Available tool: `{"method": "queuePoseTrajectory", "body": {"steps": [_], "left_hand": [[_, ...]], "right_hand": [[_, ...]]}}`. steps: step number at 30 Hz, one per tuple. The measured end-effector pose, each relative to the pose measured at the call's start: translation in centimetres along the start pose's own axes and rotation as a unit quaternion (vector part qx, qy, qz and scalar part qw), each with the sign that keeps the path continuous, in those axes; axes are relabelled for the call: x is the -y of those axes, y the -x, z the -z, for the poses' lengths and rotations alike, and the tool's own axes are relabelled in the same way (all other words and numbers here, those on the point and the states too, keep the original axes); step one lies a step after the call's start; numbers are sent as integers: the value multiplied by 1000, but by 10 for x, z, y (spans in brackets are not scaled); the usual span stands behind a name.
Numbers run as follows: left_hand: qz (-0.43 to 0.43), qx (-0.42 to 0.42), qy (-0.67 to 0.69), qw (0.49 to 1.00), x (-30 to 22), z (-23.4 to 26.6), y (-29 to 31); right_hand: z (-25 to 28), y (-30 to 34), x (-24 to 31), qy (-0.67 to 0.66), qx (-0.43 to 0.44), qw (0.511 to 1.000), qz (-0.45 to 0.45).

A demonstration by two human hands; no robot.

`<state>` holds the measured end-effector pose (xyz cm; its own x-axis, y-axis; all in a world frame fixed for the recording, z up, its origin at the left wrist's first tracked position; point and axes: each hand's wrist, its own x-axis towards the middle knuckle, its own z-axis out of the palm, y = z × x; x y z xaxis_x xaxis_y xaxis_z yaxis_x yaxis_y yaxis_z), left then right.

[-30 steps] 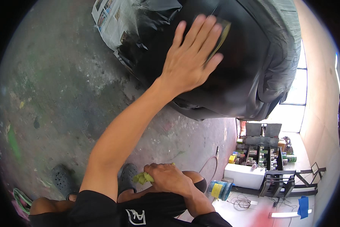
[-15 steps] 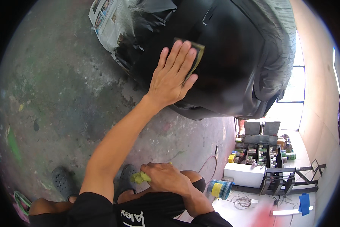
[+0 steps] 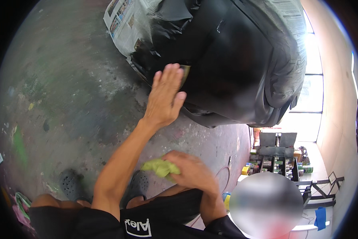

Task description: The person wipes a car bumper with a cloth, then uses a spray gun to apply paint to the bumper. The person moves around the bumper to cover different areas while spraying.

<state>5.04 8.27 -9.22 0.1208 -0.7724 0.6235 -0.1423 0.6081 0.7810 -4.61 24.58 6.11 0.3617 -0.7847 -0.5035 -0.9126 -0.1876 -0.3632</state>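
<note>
My left hand [image 3: 163, 97] lies flat, fingers stretched out, over a thin dark sheet with a yellowish edge [image 3: 185, 74]. It is against the lower left part of a black car body panel [image 3: 230, 75]. Most of the sheet is hidden under the fingers, and its exact kind cannot be made out. Lower down, in front of my body, my right hand [image 3: 195, 172] is closed on a crumpled yellow-green cloth [image 3: 160, 167]; some motion blurs this hand.
Newspaper and plastic masking [image 3: 125, 30] cover the panel's left side. More masking paper [image 3: 288, 30] wraps its right side. Paint cans [image 3: 280, 163] fill a rack at the right, near a dark metal frame [image 3: 322, 187]. A blurred round patch hides part of that area.
My left hand has slid down and left across the panel along with the sheet. My right hand has risen slightly and shifted right, showing more of the cloth.
</note>
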Motion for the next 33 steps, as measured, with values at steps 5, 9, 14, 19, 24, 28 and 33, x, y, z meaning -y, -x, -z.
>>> {"method": "queuePoseTrajectory", "body": {"steps": [5, 9, 14, 19, 24, 28, 33], "left_hand": [[233, -263, 71, 934, -12, 43, 28], [347, -303, 113, 880, 20, 61, 35], [422, -371, 132, 817, 33, 59, 46], [445, -393, 120, 795, 50, 67, 52], [493, -350, 126, 787, 63, 90, 56], [496, -340, 126, 789, 65, 92, 59], [517, -337, 137, 775, 68, 87, 59]], "right_hand": [[132, -4, 52, 219, -338, 907, 122], [232, -83, 70, 441, -522, 699, 211], [233, -147, 62, 577, -385, 717, 68], [189, -166, 10, 623, -407, 658, 116], [125, -172, -20, 614, -355, 702, 74], [80, -171, -45, 621, -267, 736, 27], [79, -154, -65, 637, -167, 752, 39]]}}
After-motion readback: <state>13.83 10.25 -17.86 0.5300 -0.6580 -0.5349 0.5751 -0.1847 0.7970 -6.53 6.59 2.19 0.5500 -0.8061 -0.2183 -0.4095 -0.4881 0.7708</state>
